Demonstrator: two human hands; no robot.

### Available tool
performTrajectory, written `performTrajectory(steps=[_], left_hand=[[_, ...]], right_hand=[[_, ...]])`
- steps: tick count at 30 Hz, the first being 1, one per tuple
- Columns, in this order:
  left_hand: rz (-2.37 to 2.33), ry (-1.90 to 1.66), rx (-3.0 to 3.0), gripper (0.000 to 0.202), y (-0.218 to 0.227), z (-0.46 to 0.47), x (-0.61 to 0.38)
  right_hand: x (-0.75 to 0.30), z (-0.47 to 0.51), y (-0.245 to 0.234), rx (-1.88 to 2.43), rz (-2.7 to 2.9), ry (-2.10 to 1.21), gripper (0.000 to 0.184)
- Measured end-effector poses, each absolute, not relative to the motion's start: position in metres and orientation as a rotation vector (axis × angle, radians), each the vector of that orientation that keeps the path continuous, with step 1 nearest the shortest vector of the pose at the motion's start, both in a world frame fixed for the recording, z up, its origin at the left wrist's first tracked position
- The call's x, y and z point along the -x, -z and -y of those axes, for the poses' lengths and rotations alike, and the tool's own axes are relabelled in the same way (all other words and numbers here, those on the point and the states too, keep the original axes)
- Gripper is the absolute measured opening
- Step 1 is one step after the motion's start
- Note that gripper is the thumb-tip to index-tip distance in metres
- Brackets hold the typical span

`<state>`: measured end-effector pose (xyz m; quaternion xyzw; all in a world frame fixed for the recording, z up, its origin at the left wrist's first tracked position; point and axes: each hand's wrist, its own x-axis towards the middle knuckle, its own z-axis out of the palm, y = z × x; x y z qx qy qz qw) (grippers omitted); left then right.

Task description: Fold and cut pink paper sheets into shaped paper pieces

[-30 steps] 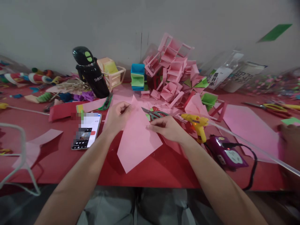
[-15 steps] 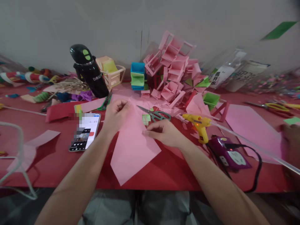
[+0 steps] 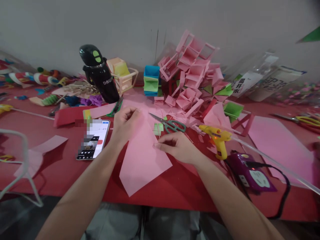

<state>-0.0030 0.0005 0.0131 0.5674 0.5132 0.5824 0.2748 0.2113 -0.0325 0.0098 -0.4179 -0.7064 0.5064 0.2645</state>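
Observation:
A large pink paper sheet (image 3: 142, 156) lies on the red table (image 3: 175, 186) in front of me. My left hand (image 3: 126, 122) is closed on the sheet's upper corner, fingers curled over it. My right hand (image 3: 176, 147) pinches the sheet's right edge with thumb and fingers together. Green-handled scissors (image 3: 170, 124) lie just beyond my right hand. A small green paper piece (image 3: 157, 128) sits between the two hands.
A phone (image 3: 93, 139) lies left of my left hand. A yellow glue gun (image 3: 217, 139) and a purple power strip (image 3: 252, 173) sit to the right. A black bottle (image 3: 100, 75), a heap of pink folded paper frames (image 3: 192, 76) and coloured boxes (image 3: 151, 81) stand behind.
The folded upper point of the sheet has been pressed down flat under my left hand. My right hand slid slightly left along the edge. The view shifted a little.

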Motion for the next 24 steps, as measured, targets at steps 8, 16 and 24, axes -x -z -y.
performTrajectory(steps=[8,16,24], left_hand=[[-1.431,-1.453,-1.552,0.023,-0.007,-0.004,0.009],[-1.334,-1.336,-1.566,0.044,-0.006,-0.004,0.010],[-1.360,-1.278,-1.721,0.030,0.002,-0.006,0.007]], right_hand=[[-0.207,0.033,-0.006,1.167,1.893,-1.312,0.020],[-0.205,0.030,-0.001,1.183,1.796,-1.129,0.021],[-0.205,0.018,0.001,1.139,1.633,-0.965,0.021]])
